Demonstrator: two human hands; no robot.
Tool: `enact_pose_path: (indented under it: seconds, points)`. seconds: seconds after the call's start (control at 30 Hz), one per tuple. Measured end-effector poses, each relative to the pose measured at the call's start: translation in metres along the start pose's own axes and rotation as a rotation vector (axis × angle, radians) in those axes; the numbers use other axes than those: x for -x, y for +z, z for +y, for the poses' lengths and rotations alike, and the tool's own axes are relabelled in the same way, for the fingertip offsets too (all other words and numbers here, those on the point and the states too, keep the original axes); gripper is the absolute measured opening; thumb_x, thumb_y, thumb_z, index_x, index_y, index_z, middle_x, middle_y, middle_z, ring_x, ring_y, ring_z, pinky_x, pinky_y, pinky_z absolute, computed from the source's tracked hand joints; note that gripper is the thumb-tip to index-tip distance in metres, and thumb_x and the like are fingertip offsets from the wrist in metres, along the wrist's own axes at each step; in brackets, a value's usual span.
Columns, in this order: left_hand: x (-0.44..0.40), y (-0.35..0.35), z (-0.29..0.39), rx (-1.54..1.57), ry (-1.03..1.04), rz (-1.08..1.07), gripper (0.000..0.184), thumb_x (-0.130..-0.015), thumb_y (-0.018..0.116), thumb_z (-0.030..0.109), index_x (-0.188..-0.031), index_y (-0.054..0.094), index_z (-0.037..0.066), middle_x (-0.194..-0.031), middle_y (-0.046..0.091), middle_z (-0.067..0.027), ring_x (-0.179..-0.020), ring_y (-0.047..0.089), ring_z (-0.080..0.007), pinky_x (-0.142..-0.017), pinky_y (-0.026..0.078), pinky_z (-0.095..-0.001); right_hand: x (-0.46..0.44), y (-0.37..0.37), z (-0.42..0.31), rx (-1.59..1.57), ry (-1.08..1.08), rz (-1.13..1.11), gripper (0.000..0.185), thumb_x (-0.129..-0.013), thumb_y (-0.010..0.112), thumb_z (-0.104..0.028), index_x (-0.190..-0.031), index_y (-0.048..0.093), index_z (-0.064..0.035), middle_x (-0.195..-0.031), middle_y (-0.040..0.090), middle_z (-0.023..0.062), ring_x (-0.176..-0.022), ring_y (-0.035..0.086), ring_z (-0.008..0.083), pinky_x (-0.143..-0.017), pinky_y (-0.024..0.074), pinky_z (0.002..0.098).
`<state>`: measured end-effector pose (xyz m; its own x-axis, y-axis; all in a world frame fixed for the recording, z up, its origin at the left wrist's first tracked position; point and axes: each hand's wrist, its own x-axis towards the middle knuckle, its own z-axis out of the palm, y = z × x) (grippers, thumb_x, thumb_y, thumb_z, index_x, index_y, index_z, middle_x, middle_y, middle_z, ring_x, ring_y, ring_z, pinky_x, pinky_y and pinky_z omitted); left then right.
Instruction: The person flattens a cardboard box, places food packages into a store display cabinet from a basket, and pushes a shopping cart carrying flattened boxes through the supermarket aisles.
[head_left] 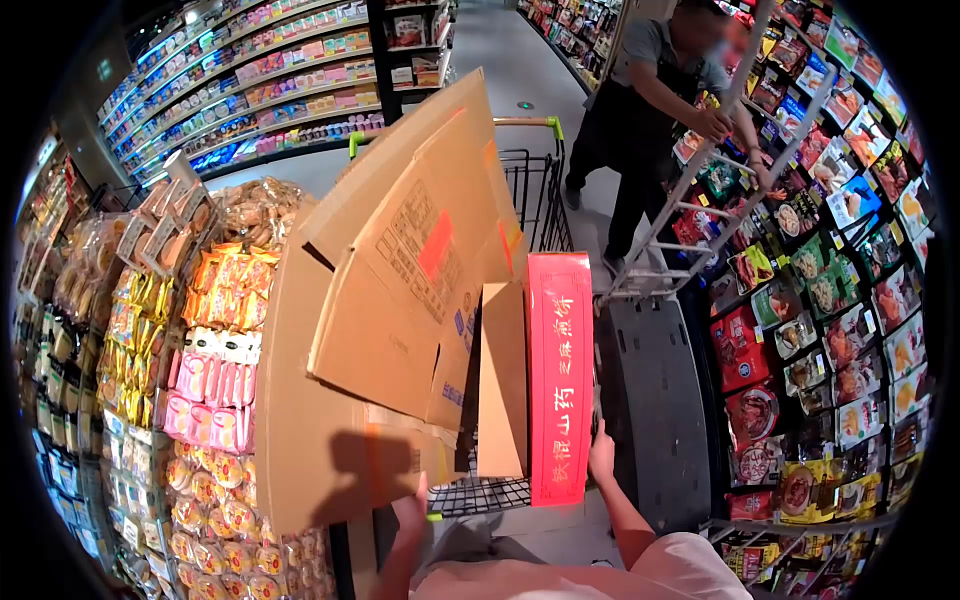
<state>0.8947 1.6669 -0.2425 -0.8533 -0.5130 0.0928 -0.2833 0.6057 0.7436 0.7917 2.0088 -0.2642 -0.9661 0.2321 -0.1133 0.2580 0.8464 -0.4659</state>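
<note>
A wire shopping cart [538, 190] with green corner pieces stands before me, loaded with cardboard. Large flattened brown cardboard boxes [395, 300] lean up and outward over its left side. Beside them is a narrow brown carton [502, 380]. A long red box [560, 380] with white Chinese characters lies along the cart's right side. My left hand [411, 507] is closed at the cardboard's lower edge, close to the cart's near green corner; some fingers are hidden. Against the red box's right side is my right hand [602, 456], its fingers mostly hidden by the box and cart rim.
At upper right a person [640, 120] in a dark apron grips a grey metal ladder frame [690, 215] on a dark platform [655, 400]. Packaged-food shelves [840, 300] line the right, snack displays [215, 380] the left. An aisle floor [510, 75] runs ahead.
</note>
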Motion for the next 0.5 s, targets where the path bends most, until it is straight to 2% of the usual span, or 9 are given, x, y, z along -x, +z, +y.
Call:
enact_pose_path:
  seconds: [0.07, 0.1, 0.2, 0.23, 0.27, 0.33, 0.4, 0.43, 0.5]
  points:
    - [-0.039, 0.013, -0.005, -0.017, 0.062, -0.007, 0.031, -0.074, 0.062, 0.020, -0.091, 0.055, -0.005, -0.086, 0.058, -0.0188, -0.081, 0.055, -0.0343, -0.074, 0.041, -0.0392, -0.030, 0.005, -0.016, 0.003, 0.048, 0.008, 0.030, -0.079, 0.046, -0.009, -0.107, 0.037, 0.0000, -0.062, 0.053, 0.0259, -0.061, 0.054, 0.0413, -0.053, 0.0416, 0.0491]
    - [-0.059, 0.025, -0.014, 0.088, 0.066, -0.020, 0.031, -0.074, 0.062, 0.021, -0.089, 0.056, -0.005, -0.087, 0.059, -0.0186, -0.081, 0.056, -0.0335, -0.072, 0.042, -0.0386, -0.048, 0.009, -0.021, -0.014, 0.053, -0.010, 0.030, -0.079, 0.045, -0.009, -0.107, 0.037, 0.0009, -0.062, 0.053, 0.0256, -0.061, 0.054, 0.0411, -0.053, 0.0414, 0.0491]
    - [-0.111, 0.048, -0.024, -0.156, 0.035, -0.151, 0.028, -0.073, 0.064, 0.024, -0.084, 0.060, -0.002, -0.078, 0.061, -0.0169, -0.074, 0.060, -0.0289, -0.064, 0.045, -0.0355, -0.092, 0.014, -0.043, 0.028, 0.028, 0.005, 0.032, -0.079, 0.042, -0.007, -0.108, 0.035, 0.0037, -0.063, 0.053, 0.0254, -0.062, 0.054, 0.0407, -0.055, 0.0410, 0.0491]
    - [-0.137, 0.056, -0.011, 0.023, -0.028, -0.033, 0.028, -0.073, 0.065, 0.024, -0.083, 0.061, -0.001, -0.077, 0.061, -0.0167, -0.072, 0.060, -0.0283, -0.063, 0.046, -0.0344, -0.108, 0.015, -0.052, -0.001, 0.051, -0.001, 0.035, -0.077, 0.042, -0.005, -0.109, 0.034, 0.0041, -0.063, 0.054, 0.0254, -0.063, 0.054, 0.0408, -0.056, 0.0415, 0.0488]
    - [-0.159, 0.059, 0.001, 0.132, -0.004, -0.002, 0.028, -0.073, 0.065, 0.024, -0.083, 0.060, -0.002, -0.077, 0.061, -0.0174, -0.072, 0.061, -0.0275, -0.062, 0.045, -0.0335, -0.122, 0.014, -0.063, 0.001, 0.057, 0.002, 0.036, -0.076, 0.043, -0.004, -0.109, 0.034, 0.0042, -0.064, 0.054, 0.0253, -0.064, 0.054, 0.0410, -0.057, 0.0418, 0.0487]
    - [-0.194, 0.069, 0.007, 0.275, -0.022, -0.031, 0.027, -0.074, 0.065, 0.023, -0.083, 0.059, -0.002, -0.075, 0.060, -0.0180, -0.071, 0.061, -0.0254, -0.061, 0.045, -0.0317, -0.147, 0.013, -0.085, 0.000, 0.089, 0.004, 0.039, -0.072, 0.043, -0.002, -0.110, 0.034, 0.0047, -0.067, 0.055, 0.0253, -0.067, 0.055, 0.0409, -0.060, 0.0425, 0.0482]
    - [-0.230, 0.080, -0.005, 0.251, 0.028, -0.198, 0.026, -0.076, 0.062, 0.025, -0.083, 0.059, 0.001, -0.073, 0.060, -0.0149, -0.071, 0.059, -0.0297, -0.060, 0.044, -0.0331, -0.169, 0.016, -0.098, 0.022, 0.117, -0.011, 0.042, -0.072, 0.043, -0.001, -0.112, 0.033, 0.0032, -0.070, 0.056, 0.0256, -0.070, 0.055, 0.0410, -0.063, 0.0429, 0.0476]
    - [-0.251, 0.084, 0.004, 0.120, 0.102, -0.135, 0.029, -0.075, 0.061, 0.030, -0.083, 0.059, 0.002, -0.076, 0.060, -0.0154, -0.075, 0.058, -0.0328, -0.062, 0.044, -0.0358, -0.184, 0.021, -0.104, -0.001, 0.111, 0.004, 0.043, -0.071, 0.044, 0.000, -0.113, 0.033, 0.0023, -0.071, 0.056, 0.0257, -0.071, 0.055, 0.0409, -0.063, 0.0432, 0.0474]
    - [-0.284, 0.102, 0.005, 0.061, -0.012, -0.008, 0.035, -0.073, 0.061, 0.037, -0.088, 0.060, 0.005, -0.085, 0.060, -0.0167, -0.081, 0.056, -0.0340, -0.068, 0.044, -0.0395, -0.211, 0.030, -0.118, -0.002, 0.107, 0.030, 0.039, -0.073, 0.045, -0.004, -0.110, 0.034, 0.0022, -0.070, 0.056, 0.0257, -0.070, 0.055, 0.0408, -0.062, 0.0432, 0.0473]
